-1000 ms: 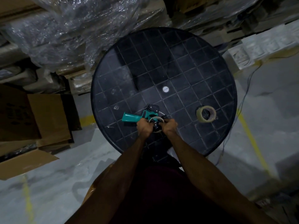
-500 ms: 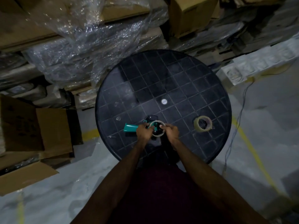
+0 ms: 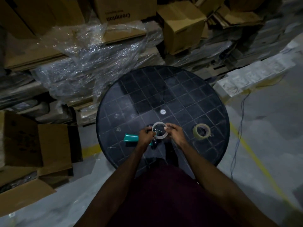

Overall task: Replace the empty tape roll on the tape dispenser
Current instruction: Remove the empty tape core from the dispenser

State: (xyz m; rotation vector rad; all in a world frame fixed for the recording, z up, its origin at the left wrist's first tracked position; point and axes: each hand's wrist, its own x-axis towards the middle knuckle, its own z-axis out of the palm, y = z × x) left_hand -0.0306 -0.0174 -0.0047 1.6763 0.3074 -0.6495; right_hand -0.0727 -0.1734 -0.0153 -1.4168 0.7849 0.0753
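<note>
A teal-handled tape dispenser (image 3: 131,137) lies on the round black table (image 3: 180,95), near its front edge. My left hand (image 3: 145,135) grips the dispenser at its head. My right hand (image 3: 174,131) pinches the right side of a thin pale ring, the empty tape roll (image 3: 159,138), which stands lifted over the dispenser's black hub. My left fingers touch the ring's left side. A full yellowish tape roll (image 3: 201,131) lies flat on the table to the right, apart from both hands.
Cardboard boxes (image 3: 124,12) and crumpled plastic wrap (image 3: 91,63) are stacked behind the table. An open box (image 3: 41,145) sits on the floor at left. A cable (image 3: 239,125) and a yellow floor line (image 3: 255,161) run at right.
The empty ring has come up off the dispenser's hub and now shows as a full circle between my hands. The camera view has tilted up towards the boxes.
</note>
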